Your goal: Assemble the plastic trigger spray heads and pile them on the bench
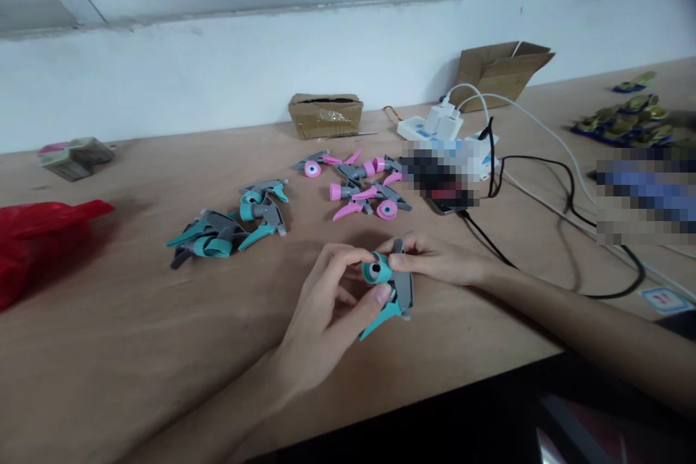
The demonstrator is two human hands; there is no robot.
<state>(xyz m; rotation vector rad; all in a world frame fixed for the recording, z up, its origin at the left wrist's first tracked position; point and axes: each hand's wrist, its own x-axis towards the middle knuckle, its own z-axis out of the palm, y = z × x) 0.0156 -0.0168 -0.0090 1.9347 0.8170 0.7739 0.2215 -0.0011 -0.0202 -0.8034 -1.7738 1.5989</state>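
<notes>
Between my two hands is a teal-and-grey trigger spray head (402, 283), its round teal collar facing left and its teal lever pointing down toward me. My left hand (326, 304) has its forefinger at the collar and its thumb near the lever. From the far side, my right hand (421, 257) pinches the grey body, thumb on top; its other fingers are partly hidden. Several more teal-and-grey spray heads (264, 214) lie to the left on the wooden table (217, 348). Just beyond my hands is a group of pink-and-grey spray heads (362, 192).
A red plastic bag (43, 232) lies at the left. By the wall are a small cardboard box (326, 116) and an open carton (497, 72). A power strip (416, 129) with chargers sits behind a phone. Black cable (570, 188) trails rightward; gold-and-blue items (625, 123) lie far right.
</notes>
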